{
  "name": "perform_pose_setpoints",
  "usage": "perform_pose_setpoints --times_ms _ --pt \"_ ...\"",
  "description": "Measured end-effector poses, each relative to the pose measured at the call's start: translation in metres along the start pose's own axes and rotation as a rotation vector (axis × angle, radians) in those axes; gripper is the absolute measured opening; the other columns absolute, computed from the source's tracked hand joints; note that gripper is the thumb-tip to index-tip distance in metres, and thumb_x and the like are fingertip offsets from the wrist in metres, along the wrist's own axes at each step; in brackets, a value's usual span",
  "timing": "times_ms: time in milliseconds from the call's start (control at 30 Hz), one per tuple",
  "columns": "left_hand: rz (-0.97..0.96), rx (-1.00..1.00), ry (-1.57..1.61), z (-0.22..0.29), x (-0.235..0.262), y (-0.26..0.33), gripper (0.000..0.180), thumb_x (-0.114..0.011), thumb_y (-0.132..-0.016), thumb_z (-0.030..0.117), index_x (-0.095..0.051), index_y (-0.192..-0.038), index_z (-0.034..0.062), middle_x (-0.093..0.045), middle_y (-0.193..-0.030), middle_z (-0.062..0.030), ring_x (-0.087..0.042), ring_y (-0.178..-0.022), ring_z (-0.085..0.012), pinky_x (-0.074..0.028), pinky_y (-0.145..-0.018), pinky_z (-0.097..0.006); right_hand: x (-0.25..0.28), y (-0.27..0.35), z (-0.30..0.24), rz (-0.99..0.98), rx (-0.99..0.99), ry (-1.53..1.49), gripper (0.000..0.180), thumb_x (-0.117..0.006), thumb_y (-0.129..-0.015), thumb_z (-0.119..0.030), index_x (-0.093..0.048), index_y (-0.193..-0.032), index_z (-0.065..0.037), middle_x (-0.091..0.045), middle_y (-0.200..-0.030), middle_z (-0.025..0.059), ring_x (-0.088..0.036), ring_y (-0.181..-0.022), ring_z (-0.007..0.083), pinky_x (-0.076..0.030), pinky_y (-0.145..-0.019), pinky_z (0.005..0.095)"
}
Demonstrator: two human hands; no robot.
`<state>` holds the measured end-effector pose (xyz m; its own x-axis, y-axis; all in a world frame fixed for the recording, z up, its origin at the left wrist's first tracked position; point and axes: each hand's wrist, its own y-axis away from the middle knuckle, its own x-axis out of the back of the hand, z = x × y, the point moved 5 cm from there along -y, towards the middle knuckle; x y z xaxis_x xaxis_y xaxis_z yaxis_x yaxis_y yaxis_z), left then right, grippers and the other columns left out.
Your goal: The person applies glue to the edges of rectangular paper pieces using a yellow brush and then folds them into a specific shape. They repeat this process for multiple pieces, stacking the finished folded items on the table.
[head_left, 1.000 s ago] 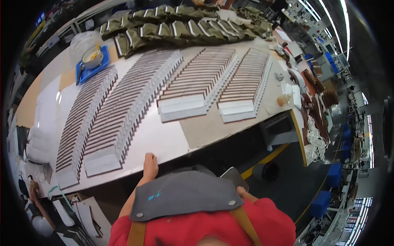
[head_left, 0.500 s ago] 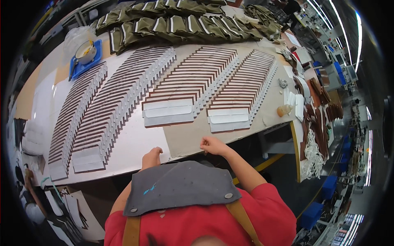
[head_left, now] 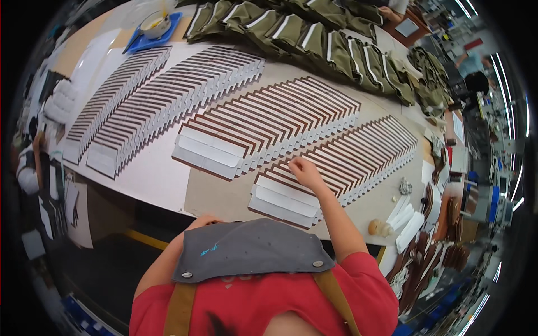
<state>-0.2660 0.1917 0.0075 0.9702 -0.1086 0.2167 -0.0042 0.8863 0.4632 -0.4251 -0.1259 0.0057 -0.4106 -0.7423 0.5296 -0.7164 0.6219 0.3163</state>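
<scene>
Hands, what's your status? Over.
Right hand at rightmost row of brown-edged pieces. Left hand by table edge. Amber container right of row.

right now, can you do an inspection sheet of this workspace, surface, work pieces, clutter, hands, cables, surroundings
Surface: table, with a white part and a grey-brown part.
Job's things: four rows of overlapping white, brown-edged panels.
Clutter: bowl on a blue tray, olive fabric with white strips, yellowish container near the right edge.
Hands: right hand curled over the rightmost row, contact unclear; left hand at the near table edge, partly hidden by the grey apron.
Cables: nothing seen on the table.
Surroundings: yellow floor line; another person's hand at the far side.
</scene>
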Motion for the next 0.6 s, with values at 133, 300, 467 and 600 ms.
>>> perform_pose_setpoints --times_ms 133,300,467,600 --pt "0.298 0.306 -0.215 -0.082 0.000 0.045 0.029 -0.054 -0.075 0.007 -0.055 -0.104 0.0058 -0.049 -0.102 -0.0157 -0.050 -0.095 -0.0295 -0.040 -0.082 -0.036 0.021 -0.073 -0.014 0.048 0.215 -0.040 0.018 -0.055 -0.081 -0.017 -0.058 -0.091 -0.002 -0.059 -0.086 0.0090 -0.056 -0.077 0.0177 -0.044 -0.068 0.0286" --pt "0.551 0.333 -0.253 -0.019 0.021 0.008 0.036 -0.052 -0.075 0.006 -0.048 -0.111 0.0031 -0.047 -0.104 -0.0202 -0.046 -0.098 -0.0378 -0.038 -0.085 -0.041 0.009 -0.151 -0.029 0.214 0.472 0.082 0.023 -0.059 -0.075 -0.011 -0.055 -0.096 -0.001 -0.055 -0.097 0.0128 -0.053 -0.092 0.0252 -0.042 -0.080 0.0334" --pt "0.679 0.106 -0.364 0.028 0.045 -0.083 0.049 -0.051 -0.076 0.005 -0.037 -0.122 0.0025 -0.040 -0.119 -0.0227 -0.040 -0.107 -0.0397 -0.034 -0.090 -0.043 -0.012 -0.187 -0.034 0.182 0.370 0.291 0.024 -0.061 -0.071 -0.010 -0.056 -0.092 -0.001 -0.057 -0.088 0.0124 -0.053 -0.085 0.0268 -0.043 -0.076 0.0346" --pt "0.825 0.066 -0.355 0.032 0.057 -0.146 0.060 -0.055 -0.075 0.009 -0.030 -0.129 0.0054 -0.024 -0.132 -0.0256 -0.025 -0.120 -0.0416 -0.024 -0.098 -0.046 -0.011 -0.214 -0.040 0.044 0.239 0.461 0.024 -0.061 -0.067 -0.016 -0.058 -0.086 -0.002 -0.059 -0.080 0.0116 -0.055 -0.079 0.0268 -0.044 -0.070 0.0353"
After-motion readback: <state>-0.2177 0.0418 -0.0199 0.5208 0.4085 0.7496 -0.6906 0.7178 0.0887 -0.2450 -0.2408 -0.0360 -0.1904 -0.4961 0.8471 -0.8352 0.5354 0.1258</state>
